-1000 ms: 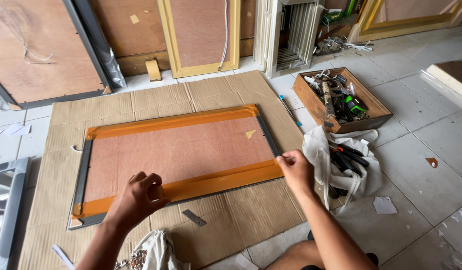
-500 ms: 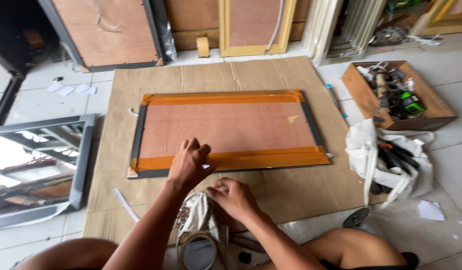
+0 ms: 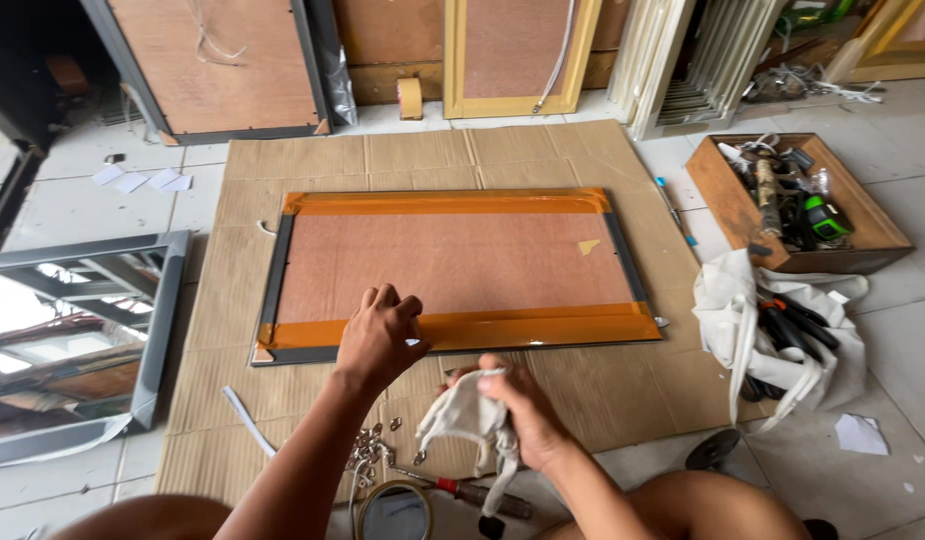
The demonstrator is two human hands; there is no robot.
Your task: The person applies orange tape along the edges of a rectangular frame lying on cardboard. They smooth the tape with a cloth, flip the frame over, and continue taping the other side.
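Picture frame (image 3: 453, 275) lies lengthwise across cardboard (image 3: 583, 390); left hand (image 3: 380, 338) presses its near edge, right hand (image 3: 513, 410) clutches white rag (image 3: 463, 418).

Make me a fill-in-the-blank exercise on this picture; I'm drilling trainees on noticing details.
1. The right hand grips a white ____.
2. The left hand rests on the frame's ____ tape strip.
3. The frame lies on sheets of ____ over the tiled floor.
4. The wooden box at the right holds ____.

Missing words: cloth; orange; cardboard; tools
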